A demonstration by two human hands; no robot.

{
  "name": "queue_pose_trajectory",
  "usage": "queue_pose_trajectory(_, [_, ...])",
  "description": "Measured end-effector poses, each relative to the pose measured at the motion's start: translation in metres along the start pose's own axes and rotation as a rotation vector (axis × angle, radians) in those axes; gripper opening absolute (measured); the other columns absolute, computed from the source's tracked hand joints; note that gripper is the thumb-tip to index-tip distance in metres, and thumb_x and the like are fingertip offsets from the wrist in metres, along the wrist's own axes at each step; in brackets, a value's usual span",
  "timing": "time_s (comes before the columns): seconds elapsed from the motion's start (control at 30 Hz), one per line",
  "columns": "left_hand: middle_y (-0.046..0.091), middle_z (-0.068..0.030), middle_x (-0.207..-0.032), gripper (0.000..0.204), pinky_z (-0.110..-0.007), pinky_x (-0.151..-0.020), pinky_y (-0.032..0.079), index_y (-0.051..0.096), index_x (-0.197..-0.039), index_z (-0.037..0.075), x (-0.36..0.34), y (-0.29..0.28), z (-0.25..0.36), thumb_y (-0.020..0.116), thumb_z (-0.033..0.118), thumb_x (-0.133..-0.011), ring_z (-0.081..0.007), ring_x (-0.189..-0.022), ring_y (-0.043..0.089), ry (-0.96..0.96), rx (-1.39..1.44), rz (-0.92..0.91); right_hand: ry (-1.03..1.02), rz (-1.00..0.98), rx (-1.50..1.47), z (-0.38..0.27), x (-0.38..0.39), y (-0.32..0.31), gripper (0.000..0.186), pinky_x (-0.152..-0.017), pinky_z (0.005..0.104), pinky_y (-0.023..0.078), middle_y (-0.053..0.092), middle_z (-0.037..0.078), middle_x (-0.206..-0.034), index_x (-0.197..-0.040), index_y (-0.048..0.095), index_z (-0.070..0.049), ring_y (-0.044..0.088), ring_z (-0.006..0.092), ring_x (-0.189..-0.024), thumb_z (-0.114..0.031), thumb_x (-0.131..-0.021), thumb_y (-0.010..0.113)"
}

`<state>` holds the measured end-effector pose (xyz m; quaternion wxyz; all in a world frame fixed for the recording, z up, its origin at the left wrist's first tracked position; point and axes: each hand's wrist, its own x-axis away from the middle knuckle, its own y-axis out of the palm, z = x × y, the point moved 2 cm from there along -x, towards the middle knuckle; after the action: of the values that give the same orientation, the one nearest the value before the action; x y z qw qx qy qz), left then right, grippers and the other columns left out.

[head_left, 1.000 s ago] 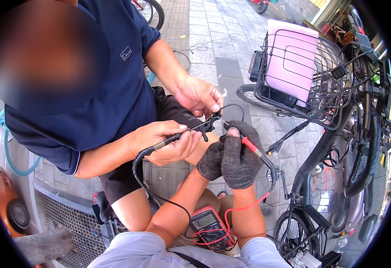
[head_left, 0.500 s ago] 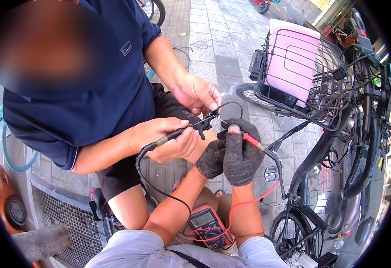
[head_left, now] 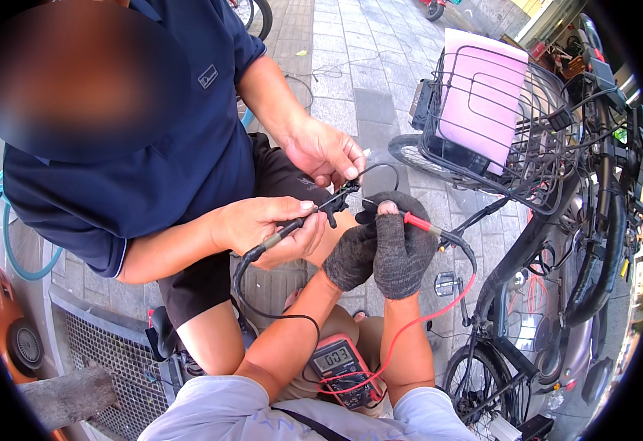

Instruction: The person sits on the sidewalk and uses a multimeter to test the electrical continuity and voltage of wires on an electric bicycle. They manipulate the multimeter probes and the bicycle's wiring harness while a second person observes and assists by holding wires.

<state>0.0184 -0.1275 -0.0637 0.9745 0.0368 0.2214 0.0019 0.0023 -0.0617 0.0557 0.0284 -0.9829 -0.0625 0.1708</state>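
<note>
My right hand (head_left: 405, 257), in a dark grey fingerless-thumb glove, pinches a red test probe (head_left: 418, 221). Its metal tip points left at a small black part (head_left: 345, 192) with a thin cable looping from it; whether the tip touches, I cannot tell. Beside it my left hand (head_left: 352, 257), gloved alike, is closed with its fingers mostly hidden. A co-worker's hand (head_left: 326, 156) holds the black part from above. The co-worker's other hand (head_left: 268, 220) presses a black test probe (head_left: 283, 229) towards it. A red multimeter (head_left: 342, 367) rests at my lap, its display lit with digits.
On the right stands a bicycle with a black wire basket (head_left: 483, 103) holding a pink sheet (head_left: 486, 95). A metal grate (head_left: 116, 360) and a wooden post (head_left: 71, 398) are at lower left. Red and black leads run across my forearms.
My hands have shifted slightly right, and the red probe's tip has drawn back a little from the black part. The multimeter display now shows clear digits. The co-worker's hands have hardly moved.
</note>
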Motion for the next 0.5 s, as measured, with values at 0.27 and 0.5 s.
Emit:
queue_pose_trajectory(0.27, [0.07,-0.0069,-0.114,0.029,-0.031,-0.087,0.051,0.065,-0.124,0.004,0.0,0.004,0.0,0.062,0.014,-0.096,-0.0136,-0.1,0.064,-0.212,0.241,0.001,0.052,0.029,-0.028,-0.008,0.002,-0.003,0.019,-0.066,0.0304,0.054,0.07,0.011,-0.084,-0.103,0.067,0.003,0.068,0.0166,-0.071,-0.015,-0.099,0.06])
queue_pose_trajectory(0.5, [0.07,-0.0079,-0.112,0.027,-0.033,-0.087,0.053,0.065,-0.123,0.007,0.0,0.001,0.004,0.061,0.014,-0.097,-0.018,-0.1,0.067,-0.082,0.092,0.001,-0.014,0.013,-0.041,-0.016,0.005,0.001,0.014,-0.067,0.0296,0.052,0.068,0.01,-0.09,-0.105,0.064,0.002,0.065,0.0136,-0.075,-0.009,-0.1,0.058])
